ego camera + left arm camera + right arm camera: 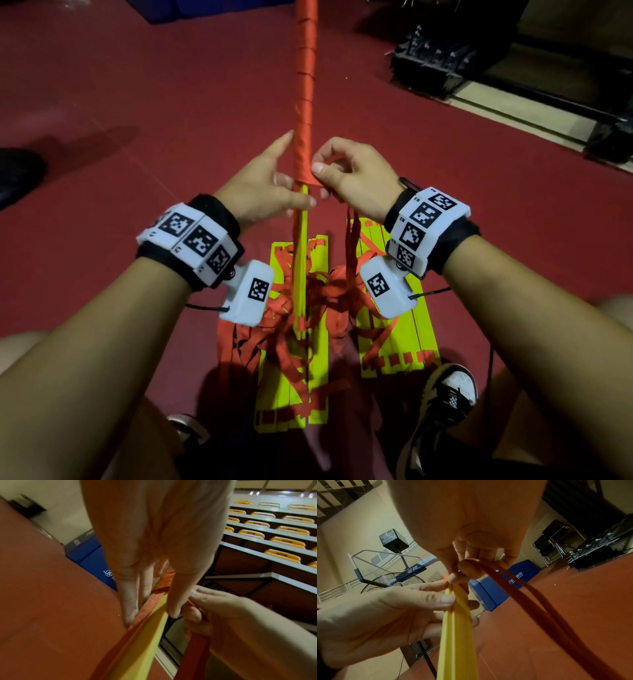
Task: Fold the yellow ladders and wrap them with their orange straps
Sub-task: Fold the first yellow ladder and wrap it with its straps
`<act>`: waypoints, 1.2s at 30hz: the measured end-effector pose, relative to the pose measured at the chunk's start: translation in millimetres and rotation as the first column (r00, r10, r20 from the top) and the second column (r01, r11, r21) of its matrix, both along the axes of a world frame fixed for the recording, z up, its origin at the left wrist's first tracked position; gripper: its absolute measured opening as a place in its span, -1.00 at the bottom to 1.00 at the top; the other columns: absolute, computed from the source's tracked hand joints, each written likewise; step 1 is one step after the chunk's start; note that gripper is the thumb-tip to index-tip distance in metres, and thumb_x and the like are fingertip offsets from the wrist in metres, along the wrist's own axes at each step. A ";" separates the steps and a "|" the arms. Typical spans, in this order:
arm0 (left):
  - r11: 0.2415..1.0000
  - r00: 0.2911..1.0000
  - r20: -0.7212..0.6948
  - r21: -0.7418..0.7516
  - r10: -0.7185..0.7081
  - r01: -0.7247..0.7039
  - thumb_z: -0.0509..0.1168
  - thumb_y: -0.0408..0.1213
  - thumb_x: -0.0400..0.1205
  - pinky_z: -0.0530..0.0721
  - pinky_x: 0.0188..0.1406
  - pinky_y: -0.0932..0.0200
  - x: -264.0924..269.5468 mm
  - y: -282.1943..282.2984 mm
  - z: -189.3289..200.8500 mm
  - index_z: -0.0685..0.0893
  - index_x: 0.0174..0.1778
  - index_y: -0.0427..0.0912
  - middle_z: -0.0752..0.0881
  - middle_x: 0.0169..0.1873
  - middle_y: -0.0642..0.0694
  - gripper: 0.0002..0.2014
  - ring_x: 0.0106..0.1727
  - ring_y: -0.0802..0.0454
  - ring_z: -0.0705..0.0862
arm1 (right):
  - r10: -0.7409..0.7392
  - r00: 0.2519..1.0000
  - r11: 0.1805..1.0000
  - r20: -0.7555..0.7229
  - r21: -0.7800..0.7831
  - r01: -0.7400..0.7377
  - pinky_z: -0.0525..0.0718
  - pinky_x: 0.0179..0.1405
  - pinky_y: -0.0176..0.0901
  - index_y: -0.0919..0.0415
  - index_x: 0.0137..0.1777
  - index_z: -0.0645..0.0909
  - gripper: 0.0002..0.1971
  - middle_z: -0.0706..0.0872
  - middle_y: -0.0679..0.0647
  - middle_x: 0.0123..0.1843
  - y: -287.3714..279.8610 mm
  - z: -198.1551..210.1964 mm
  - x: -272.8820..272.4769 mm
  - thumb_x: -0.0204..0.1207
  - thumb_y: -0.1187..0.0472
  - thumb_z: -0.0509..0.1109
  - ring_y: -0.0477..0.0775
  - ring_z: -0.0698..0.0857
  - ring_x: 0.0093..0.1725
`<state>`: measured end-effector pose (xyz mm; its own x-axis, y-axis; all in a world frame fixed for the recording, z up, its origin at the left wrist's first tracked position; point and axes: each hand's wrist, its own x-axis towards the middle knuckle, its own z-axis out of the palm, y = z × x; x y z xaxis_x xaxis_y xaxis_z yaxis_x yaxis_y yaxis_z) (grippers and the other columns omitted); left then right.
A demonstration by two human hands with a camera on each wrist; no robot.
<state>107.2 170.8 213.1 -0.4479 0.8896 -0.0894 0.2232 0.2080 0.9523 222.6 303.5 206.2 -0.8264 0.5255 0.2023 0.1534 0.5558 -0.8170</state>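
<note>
head view: I see the folded yellow ladder held out over the red floor, its far length already bound in orange strap; more flat ladders and loose strap lie on the floor between my knees
head view, hands: my left hand steadies the bundle at the edge of the wrap, thumb across the yellow, index finger stretched along it; my right hand pinches the strap right beside the wrap edge
left wrist view: left fingers lie along the bundle, thumb pressing the yellow edge – gripping it; the free strap hangs from the right hand
right wrist view: right fingers clenched on the strap, its tails running off slack toward the floor
handling: I judge the rungs stiff, light and slick – the strap soft and prone to loosen, so hold at the last turn under tension
</note>
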 end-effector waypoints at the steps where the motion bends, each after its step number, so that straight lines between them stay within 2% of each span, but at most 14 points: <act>1: 1.000 0.999 0.018 0.001 0.030 -0.030 0.47 -0.62 0.57 0.66 -0.15 -0.01 -3.5 0.4 0.2 0.04 0.80 0.03 0.81 -0.32 0.02 0.02 -0.23 0.03 0.72 | -0.012 1.000 1.000 -0.003 -0.010 0.012 0.49 -0.36 -0.17 0.06 -0.01 0.63 -0.91 0.73 -0.04 -0.47 1.3 0.4 0.4 0.61 0.07 0.40 -0.20 0.56 -0.54; 3: 0.999 0.998 0.046 0.005 0.042 -0.042 0.43 -0.64 0.58 0.65 -0.10 0.00 -7.4 -0.1 0.1 0.08 0.79 -0.01 0.77 -0.14 -0.18 -0.03 -0.18 0.00 0.71 | -0.035 0.999 0.999 0.007 -0.032 0.036 0.47 -0.37 -0.18 0.11 0.11 0.63 -0.82 0.70 -0.08 -0.52 2.4 0.3 0.3 0.63 0.05 0.43 -0.23 0.55 -0.56; 6: 0.998 0.998 0.040 0.042 -0.053 0.051 0.31 -0.75 0.61 0.62 -0.05 0.02 -2.4 -0.9 1.7 0.10 0.78 -0.04 0.73 0.10 -0.56 -0.09 0.05 -0.25 0.70 | -0.024 0.998 0.999 0.055 -0.042 0.026 0.48 -0.30 -0.17 0.20 0.23 0.63 -0.69 0.68 -0.07 -0.49 1.7 -2.0 -2.1 0.64 0.00 0.42 -0.26 0.56 -0.55; 7: 0.995 0.996 0.039 0.064 -0.084 0.081 0.26 -0.78 0.61 0.63 -0.02 0.01 -0.8 -0.8 1.7 0.12 0.77 -0.06 0.72 0.15 -0.60 -0.11 0.08 -0.27 0.71 | -0.016 0.998 0.998 0.059 -0.055 0.019 0.48 -0.30 -0.17 0.23 0.23 0.63 -0.68 0.68 -0.07 -0.49 0.8 -2.5 -2.6 0.65 0.00 0.42 -0.25 0.55 -0.55; 9: 0.991 0.994 0.046 0.092 -0.099 0.095 0.20 -0.81 0.63 0.69 0.04 0.00 -0.6 0.6 0.7 0.16 0.75 -0.13 0.80 0.08 -0.45 -0.18 0.08 -0.23 0.77 | -0.008 0.999 0.995 0.036 -0.103 0.011 0.46 -0.37 -0.24 0.26 0.20 0.61 -0.70 0.67 -0.07 -0.49 0.3 -2.2 -2.1 0.65 0.04 0.42 -0.24 0.54 -0.56; 11: 0.991 0.994 0.065 0.113 -0.083 0.075 0.18 -0.78 0.66 0.78 0.00 0.04 -2.4 1.6 -0.3 0.23 0.69 -0.21 0.88 -0.10 -0.18 -0.29 -0.01 -0.08 0.85 | -0.013 1.000 0.991 0.010 -0.131 0.014 0.40 -0.48 -0.38 0.26 0.18 0.56 -0.75 0.68 -0.06 -0.45 0.7 0.1 -0.1 0.66 0.11 0.42 -0.27 0.53 -0.60; 13: 0.989 0.995 0.072 0.135 -0.066 0.056 0.19 -0.76 0.68 0.81 -0.08 0.13 -3.0 1.6 -0.2 0.33 0.53 -0.23 0.89 -0.21 -0.06 -0.45 -0.11 0.04 0.87 | -0.016 1.000 0.992 -0.003 -0.125 0.015 0.38 -0.52 -0.39 0.21 0.14 0.50 -0.80 0.69 -0.05 -0.43 1.3 1.3 0.9 0.66 0.15 0.42 -0.27 0.51 -0.62; 17: 0.986 0.996 0.048 0.155 -0.075 0.067 0.20 -0.75 0.67 0.82 -0.11 0.13 -0.8 0.3 1.5 0.46 0.28 -0.06 0.89 -0.20 -0.05 -0.52 -0.09 0.03 0.88 | -0.025 0.999 0.992 -0.033 -0.124 0.021 0.41 -0.47 -0.26 0.21 0.09 0.46 -0.80 0.69 -0.05 -0.44 1.3 -0.8 -0.2 0.63 0.19 0.44 -0.25 0.52 -0.59; 23: 0.991 0.998 0.026 0.125 -0.060 0.056 0.15 -0.81 0.64 0.75 -0.28 0.30 0.9 -1.8 4.7 0.51 0.30 -0.12 0.88 -0.25 0.02 -0.49 -0.17 0.15 0.86 | -0.015 1.000 0.998 -0.013 -0.060 0.014 0.58 -0.29 -0.06 0.06 -0.14 0.42 -0.76 0.70 -0.09 -0.51 4.7 -6.9 -6.4 0.57 0.09 0.47 -0.15 0.62 -0.51; 25: 0.993 0.999 0.022 0.111 -0.041 0.038 0.13 -0.83 0.62 0.77 -0.24 0.28 0.1 -2.4 2.2 0.57 0.27 -0.14 0.88 -0.24 -0.02 -0.48 -0.17 0.14 0.86 | -0.012 1.000 1.000 0.009 -0.026 0.012 0.63 -0.24 0.00 0.01 -0.20 0.42 -0.75 0.71 -0.10 -0.52 4.1 -9.6 -8.1 0.51 0.00 0.45 -0.14 0.64 -0.49; 28: 0.996 1.000 0.013 0.087 -0.011 0.010 0.12 -0.83 0.61 0.78 -0.02 0.11 -0.9 -3.7 -4.0 0.59 0.40 -0.35 0.84 -0.06 -0.29 -0.50 -0.08 0.02 0.85 | -0.032 0.999 0.998 0.044 0.046 0.030 0.65 -0.22 0.00 0.09 -0.15 0.51 -0.76 0.72 -0.09 -0.50 0.5 -10.8 -8.4 0.53 -0.03 0.46 -0.11 0.67 -0.44; 32: 0.998 1.000 0.001 0.056 0.016 -0.017 0.13 -0.80 0.64 0.77 -0.13 0.29 -2.6 -5.1 -8.1 0.58 0.42 -0.42 0.80 0.00 -0.32 -0.54 -0.14 0.14 0.83 | -0.041 0.995 0.991 0.087 0.130 0.030 0.58 -0.28 -0.07 0.04 -0.13 0.57 -0.78 0.73 -0.05 -0.41 -1.1 -10.1 -9.0 0.54 -0.05 0.48 -0.10 0.67 -0.40; 34: 0.998 1.000 0.001 0.053 0.022 -0.022 0.13 -0.79 0.64 0.76 -0.06 0.22 -4.8 -4.9 -10.0 0.58 0.43 -0.43 0.76 0.15 -0.48 -0.54 0.03 -0.05 0.80 | -0.038 0.993 0.991 0.108 0.132 0.024 0.63 -0.21 0.03 -0.01 -0.21 0.52 -0.76 0.72 -0.04 -0.34 -0.4 -10.5 -10.5 0.51 -0.06 0.51 0.01 0.69 -0.32; 36: 0.999 1.000 0.012 0.040 0.018 -0.019 0.12 -0.78 0.66 0.75 -0.01 0.22 -4.2 -5.0 -12.1 0.57 0.45 -0.45 0.74 0.20 -0.50 -0.55 0.13 -0.19 0.74 | -0.044 0.992 0.992 0.122 0.124 0.028 0.67 -0.15 0.10 -0.02 -0.26 0.48 -0.72 0.68 -0.05 -0.34 -0.2 -11.3 -11.2 0.48 -0.06 0.52 0.09 0.71 -0.27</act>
